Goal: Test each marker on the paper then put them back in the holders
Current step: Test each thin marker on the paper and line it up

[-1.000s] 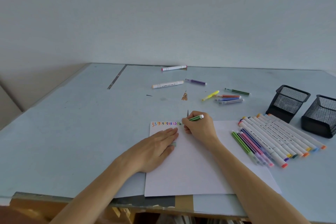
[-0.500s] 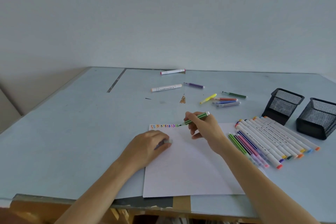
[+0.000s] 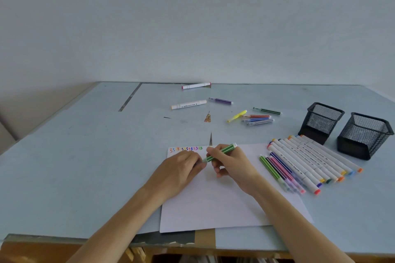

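Green striped marker (image 3: pixel 222 152): held tilted over the far part of the paper (image 3: pixel 213 203), right hand (image 3: pixel 232 163) curled round its barrel, left hand (image 3: pixel 181 168) pinching its near-left tip; what the left fingers hold there is hidden. Row of coloured squiggles (image 3: pixel 186 149) along the paper's far-left edge. Two mesh holders (image 3: pixel 321 121) far right. Lettering on the white markers (image 3: pixel 303 160) is unreadable.

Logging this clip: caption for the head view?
Both hands cap green marker over paper beside empty holders.
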